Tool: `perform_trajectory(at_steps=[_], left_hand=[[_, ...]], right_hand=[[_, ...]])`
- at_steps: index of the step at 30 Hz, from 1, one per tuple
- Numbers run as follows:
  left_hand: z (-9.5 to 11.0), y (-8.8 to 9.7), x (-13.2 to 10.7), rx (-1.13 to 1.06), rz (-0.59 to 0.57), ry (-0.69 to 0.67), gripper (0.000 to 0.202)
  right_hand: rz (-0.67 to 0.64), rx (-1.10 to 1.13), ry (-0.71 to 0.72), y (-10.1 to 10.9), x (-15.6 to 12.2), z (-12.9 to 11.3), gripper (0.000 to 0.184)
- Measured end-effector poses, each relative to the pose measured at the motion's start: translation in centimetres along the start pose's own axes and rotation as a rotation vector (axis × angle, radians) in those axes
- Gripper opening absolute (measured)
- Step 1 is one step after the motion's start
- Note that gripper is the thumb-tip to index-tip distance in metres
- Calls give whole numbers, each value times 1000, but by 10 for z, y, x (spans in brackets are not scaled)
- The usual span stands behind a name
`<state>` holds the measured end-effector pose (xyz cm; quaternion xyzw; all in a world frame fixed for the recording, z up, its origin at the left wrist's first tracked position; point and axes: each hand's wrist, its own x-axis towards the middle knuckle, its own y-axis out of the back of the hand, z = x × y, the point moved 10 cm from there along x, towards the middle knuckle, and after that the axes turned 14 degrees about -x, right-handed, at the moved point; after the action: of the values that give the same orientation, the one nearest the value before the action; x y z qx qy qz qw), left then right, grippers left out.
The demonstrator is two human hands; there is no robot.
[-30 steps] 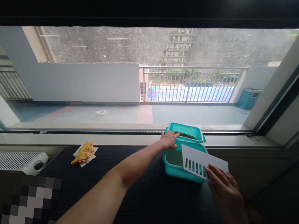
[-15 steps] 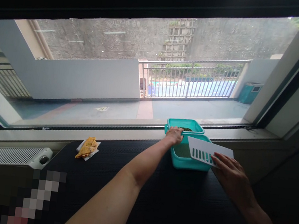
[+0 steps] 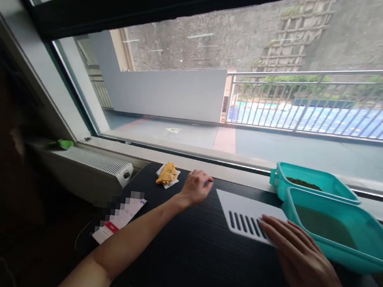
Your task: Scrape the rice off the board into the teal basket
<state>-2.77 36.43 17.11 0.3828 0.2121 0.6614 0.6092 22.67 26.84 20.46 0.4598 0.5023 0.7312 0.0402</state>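
My right hand (image 3: 298, 256) lies with its fingers stretched flat on a white slotted plastic panel (image 3: 239, 206), which rests flat on the black table (image 3: 191, 255). Just right of the panel stands a teal bin (image 3: 331, 259) with a dull green filling. Behind it a second teal bin (image 3: 279, 181) holds dark green grains. My left hand (image 3: 197, 186) rests on the table left of the panel, fingers loosely curled, with nothing in them. A yellow cloth (image 3: 167, 174) on white tissue lies a short way to its left.
A white radiator (image 3: 94, 162) runs along the wall at the left, with a green item (image 3: 60, 144) on the sill beyond it. A white and red paper slip (image 3: 119, 216) lies at the table's left edge. The window sill (image 3: 237, 170) borders the table's far side.
My left hand has let go of the far bin's rim and moved left onto the table. The white panel has come off the bin and now lies flat. The view has swung left.
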Motion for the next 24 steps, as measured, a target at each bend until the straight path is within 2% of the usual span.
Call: perform_trajectory(at_steps=[3, 6, 8, 11, 14, 15, 16, 19, 22, 24], left_hand=[[-83, 54, -28, 92, 86, 185, 23], [-145, 93, -45, 160, 135, 345, 25], [-169, 102, -48, 162, 119, 394, 27], [-184, 96, -43, 101, 27, 379, 38], [-189, 82, -34, -1, -66, 372, 68], [-191, 79, -30, -37, -79, 386, 71], [-194, 78, -27, -74, -81, 406, 68], [-200, 79, -18, -208, -24, 485, 39], [-197, 77, -15, -413, 79, 559, 27], [-184, 65, -17, -601, 125, 583, 28]], right_hand=[[-107, 39, -24, -81, 47, -10, 38], [-175, 13, -110, -149, 89, -6, 27], [-228, -5, -138, -182, 114, -5, 29], [-314, -16, -115, -214, 142, -9, 32], [-407, -7, -75, -234, 156, -11, 32], [-435, -1, -71, -238, 158, -10, 31], [-458, 8, -73, -240, 160, -8, 31], [-477, 56, -105, -238, 161, -4, 34], [-405, 166, -157, -219, 155, -11, 37], [-327, 272, -206, -201, 142, -24, 36]])
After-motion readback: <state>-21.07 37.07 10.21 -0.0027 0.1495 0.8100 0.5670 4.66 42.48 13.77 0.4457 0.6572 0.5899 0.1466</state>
